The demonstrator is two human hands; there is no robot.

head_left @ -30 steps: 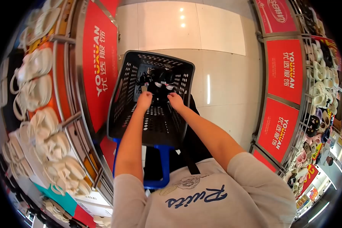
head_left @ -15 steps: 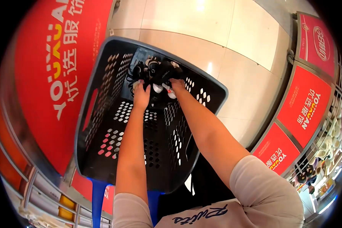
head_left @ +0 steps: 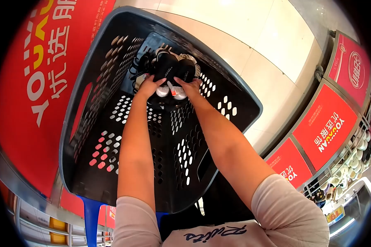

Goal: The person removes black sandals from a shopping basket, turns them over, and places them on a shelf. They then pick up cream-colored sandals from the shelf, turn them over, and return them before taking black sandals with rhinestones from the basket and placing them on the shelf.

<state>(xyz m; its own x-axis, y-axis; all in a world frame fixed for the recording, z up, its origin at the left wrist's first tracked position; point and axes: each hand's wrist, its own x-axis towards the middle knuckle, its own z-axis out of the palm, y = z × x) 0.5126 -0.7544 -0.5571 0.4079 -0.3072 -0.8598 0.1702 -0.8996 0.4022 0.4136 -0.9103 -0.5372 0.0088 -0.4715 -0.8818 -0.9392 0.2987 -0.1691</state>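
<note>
Going left to right with 12 at the top of my view, a big red panel (head_left: 53, 53) fills 9 to 11 o'clock, hard up beside the shopping basket (head_left: 64, 136), so that side looks tight; can't tell if they actually touch; down at 7 to 8 there's a blue frame (head_left: 91, 216) under the basket's near edge, with metal rails (head_left: 18, 214) further left. The black shoes (head_left: 169, 68) are inside the basket at the far end, around 11 to 12 o'clock, with a tangle of black straps (head_left: 141, 68) just left of them; the left hand (head_left: 147, 87) has its thumb over the near left part of the shoes, grasping them, fingertips partly hidden; the right hand (head_left: 189, 86) grips the near right part, thumb on top, most fingers out of sight; a white and red tag (head_left: 176, 91) hangs between the hands. The basket's right wall rises close beside the right hand; beyond its rim, from 12 to 2, pale floor tiles (head_left: 222, 20) give the widest room to move; then a row of red boards (head_left: 325, 125) runs along 2 to 4, with a dark wheel (head_left: 319, 73) poking out at 2 and a rack of pale footwear (head_left: 352, 162) behind the boards at 3 to 4
</note>
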